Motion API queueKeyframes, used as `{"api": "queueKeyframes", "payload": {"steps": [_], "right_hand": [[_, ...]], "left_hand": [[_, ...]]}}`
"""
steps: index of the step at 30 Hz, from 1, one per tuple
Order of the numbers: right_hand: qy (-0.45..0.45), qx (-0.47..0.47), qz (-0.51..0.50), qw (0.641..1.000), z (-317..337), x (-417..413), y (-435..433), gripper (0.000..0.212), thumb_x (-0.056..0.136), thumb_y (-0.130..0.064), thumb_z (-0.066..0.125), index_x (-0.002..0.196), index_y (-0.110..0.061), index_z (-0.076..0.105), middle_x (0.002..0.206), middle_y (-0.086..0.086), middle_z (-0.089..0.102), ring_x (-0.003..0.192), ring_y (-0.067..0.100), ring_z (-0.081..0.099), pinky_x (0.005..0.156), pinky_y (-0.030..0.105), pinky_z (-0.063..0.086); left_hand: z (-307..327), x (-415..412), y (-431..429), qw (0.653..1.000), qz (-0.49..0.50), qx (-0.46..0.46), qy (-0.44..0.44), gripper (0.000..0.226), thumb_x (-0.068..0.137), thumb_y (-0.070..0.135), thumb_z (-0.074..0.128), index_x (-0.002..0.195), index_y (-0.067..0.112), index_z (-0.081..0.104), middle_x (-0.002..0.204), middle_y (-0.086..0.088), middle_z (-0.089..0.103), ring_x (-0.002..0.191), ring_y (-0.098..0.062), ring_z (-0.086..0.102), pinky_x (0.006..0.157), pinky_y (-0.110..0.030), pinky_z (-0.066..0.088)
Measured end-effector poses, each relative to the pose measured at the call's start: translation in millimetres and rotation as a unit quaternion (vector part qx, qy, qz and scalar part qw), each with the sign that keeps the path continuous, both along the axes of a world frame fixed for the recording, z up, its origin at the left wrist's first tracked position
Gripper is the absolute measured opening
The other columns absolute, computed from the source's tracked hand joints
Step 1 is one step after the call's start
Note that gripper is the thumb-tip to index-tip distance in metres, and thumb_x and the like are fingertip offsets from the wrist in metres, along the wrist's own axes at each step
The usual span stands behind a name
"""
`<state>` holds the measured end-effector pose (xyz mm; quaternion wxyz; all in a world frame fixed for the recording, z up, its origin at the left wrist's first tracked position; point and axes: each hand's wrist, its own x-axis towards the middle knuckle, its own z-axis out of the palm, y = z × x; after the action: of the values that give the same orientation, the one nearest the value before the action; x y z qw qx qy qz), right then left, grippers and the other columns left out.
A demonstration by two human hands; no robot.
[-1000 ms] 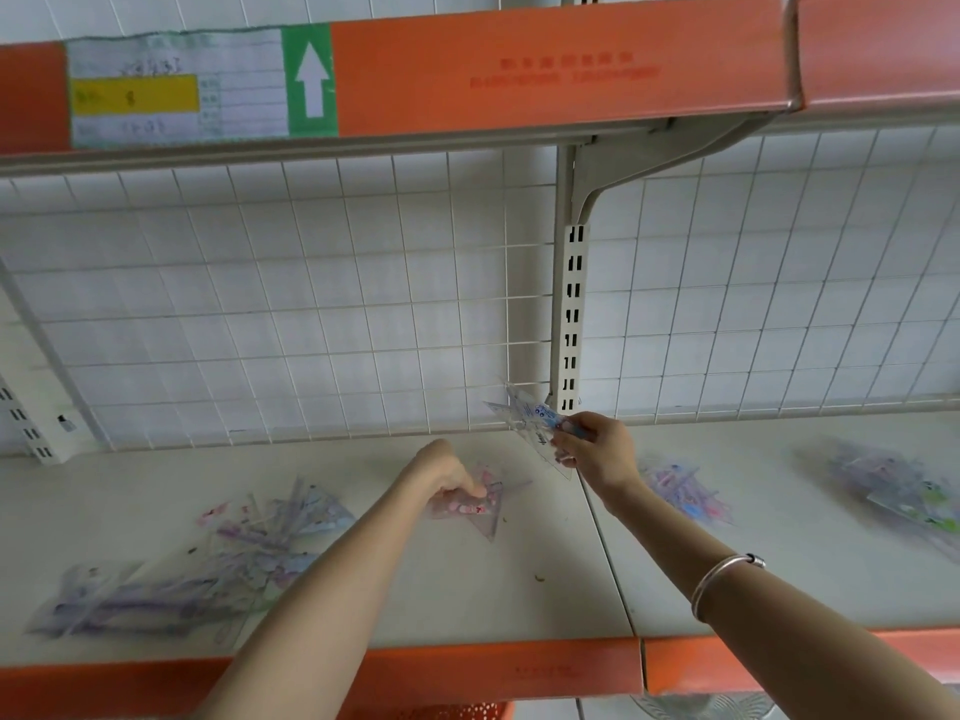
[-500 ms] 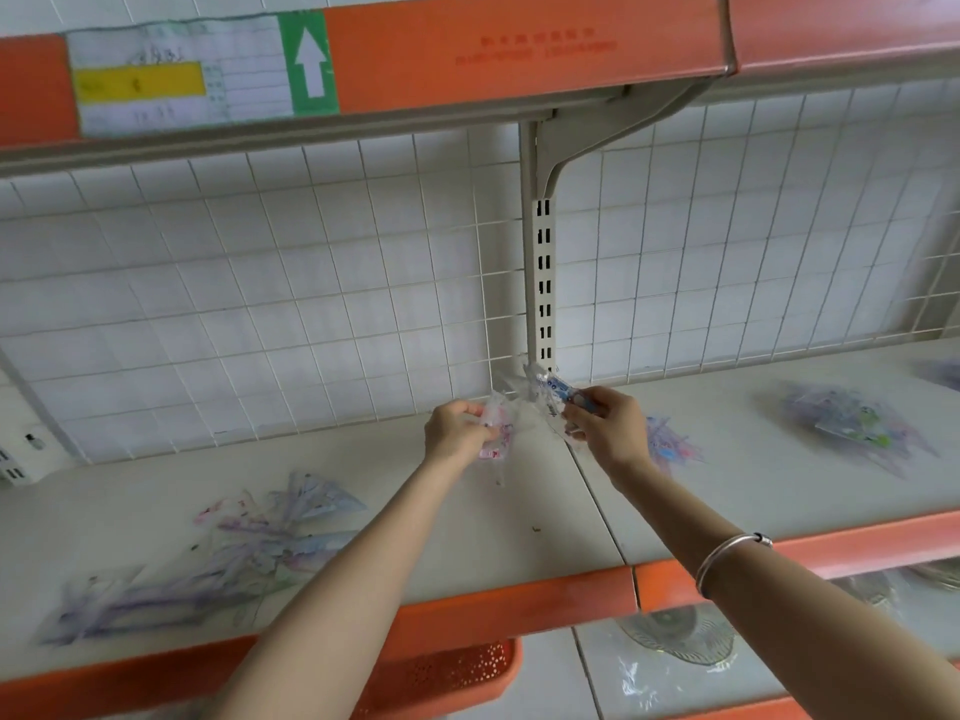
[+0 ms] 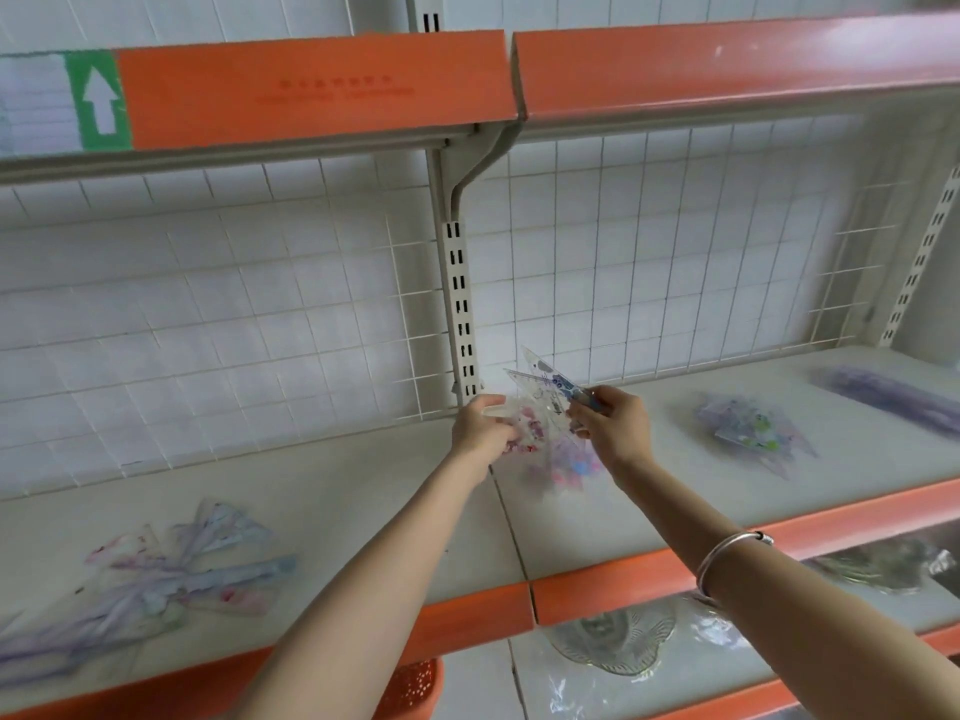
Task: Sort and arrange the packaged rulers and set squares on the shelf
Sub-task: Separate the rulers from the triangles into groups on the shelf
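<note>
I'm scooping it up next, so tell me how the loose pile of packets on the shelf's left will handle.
The pile of packets likely slides apart: glossy clear wrappers lie fanned, overlapping. Each looks thin and flat, so probably light and fairly stiff.

Orange-edged shelf, white wire grid

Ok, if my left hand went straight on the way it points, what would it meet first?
Beyond the pink-printed packet the left hand holds, probably the set squares in the right hand; depth is unclear.
</note>
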<state>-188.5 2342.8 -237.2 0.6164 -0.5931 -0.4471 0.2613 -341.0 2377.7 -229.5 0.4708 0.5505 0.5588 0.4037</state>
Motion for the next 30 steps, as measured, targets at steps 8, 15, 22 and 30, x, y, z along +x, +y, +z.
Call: {"api": "queueKeyframes", "payload": {"steps": [8,15,22,30], "right_hand": [[-0.010,-0.012,-0.009,1.000,5,68,3,0.017,0.078,0.006,0.062,0.070,-0.010,0.063,0.066,0.012,0.063,0.056,0.021,0.056,0.067,0.041,0.051],[-0.009,-0.019,0.000,1.000,2,100,5,0.004,0.078,0.008,0.061,0.079,0.005,0.064,0.069,0.015,0.063,0.056,0.022,0.056,0.062,0.032,0.050],[-0.005,-0.031,0.016,0.999,-5,112,5,0.014,0.077,0.006,0.061,0.071,-0.006,0.062,0.068,0.014,0.064,0.055,0.022,0.057,0.065,0.037,0.052],[-0.002,-0.033,0.014,0.999,-4,131,3,0.012,0.078,0.006,0.061,0.074,-0.005,0.063,0.068,0.015,0.063,0.056,0.023,0.056,0.067,0.042,0.054]], "left_hand": [[-9,75,11,0.991,-0.044,0.045,0.115,0.044,0.079,-0.007,0.061,0.116,0.017,0.064,0.100,-0.008,0.061,0.090,-0.024,0.060,0.080,-0.029,0.053],[-24,89,16,0.948,-0.020,0.063,0.310,0.027,0.081,0.018,0.070,0.108,0.019,0.067,0.121,-0.009,0.062,0.116,-0.026,0.053,0.095,-0.029,0.044],[-19,97,13,0.912,0.003,0.065,0.405,0.027,0.077,0.035,0.070,0.103,0.032,0.067,0.123,-0.004,0.051,0.121,-0.027,0.039,0.092,-0.033,0.029],[-10,122,12,0.892,-0.021,0.124,0.435,0.028,0.082,0.038,0.063,0.109,0.031,0.064,0.124,-0.002,0.049,0.120,-0.026,0.038,0.091,-0.033,0.027]]}}
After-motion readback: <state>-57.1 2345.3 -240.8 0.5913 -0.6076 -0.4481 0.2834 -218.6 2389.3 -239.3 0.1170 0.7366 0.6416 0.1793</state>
